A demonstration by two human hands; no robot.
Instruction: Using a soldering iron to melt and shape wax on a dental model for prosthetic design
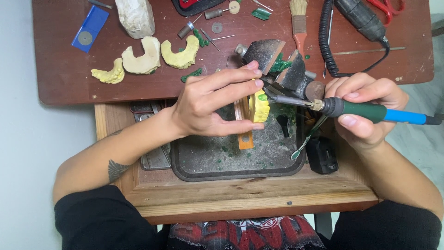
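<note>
Both forearms come in from the bottom edge, elbows cut off by black sleeves. Over the dark tray (203, 169), the left hand (208, 104) pinches a yellow cast (259, 107) between thumb below and fingers stretched along the top; most of the cast is hidden behind those fingers. The right hand (365, 113) is wrapped snugly round a green-and-blue heated tool (370, 112), its metal tip touching the green wax on the cast. Just beyond, a dusty vise (282, 65) is partly blocked. Farther back on the red-brown board (60, 69) lie three more casts (143, 58); a brush (299, 21) and scissors are cut off at the top.
</note>
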